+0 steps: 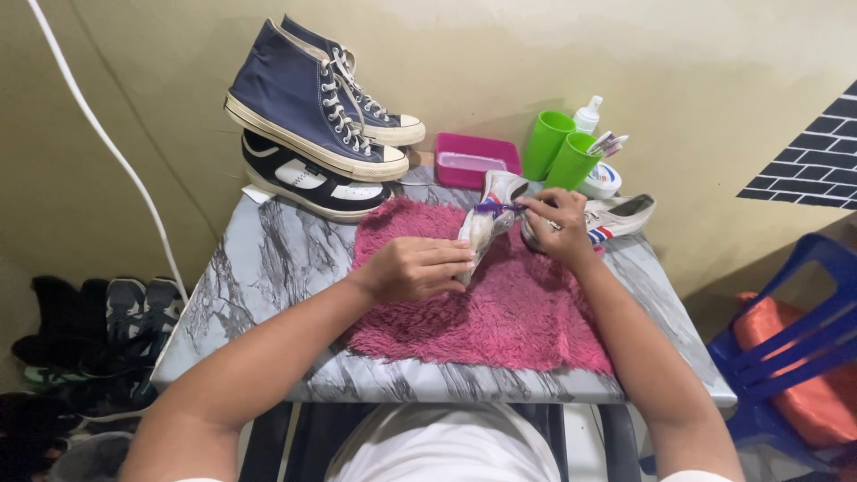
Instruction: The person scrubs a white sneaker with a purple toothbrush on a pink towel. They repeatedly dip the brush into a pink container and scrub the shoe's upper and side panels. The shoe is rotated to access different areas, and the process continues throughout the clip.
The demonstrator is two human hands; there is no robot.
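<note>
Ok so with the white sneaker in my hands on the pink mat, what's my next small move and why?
Probably pull the lace end through. Your right hand pinches a purple-tipped lace at the white sneaker, which your left hand steadies over the pink mat.

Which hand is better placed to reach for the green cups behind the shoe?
Probably the right hand. It is at the far end of the white shoe, just in front of the green cups. The left hand grips the shoe's near side, farther from the cups, over the pink mat.
</note>
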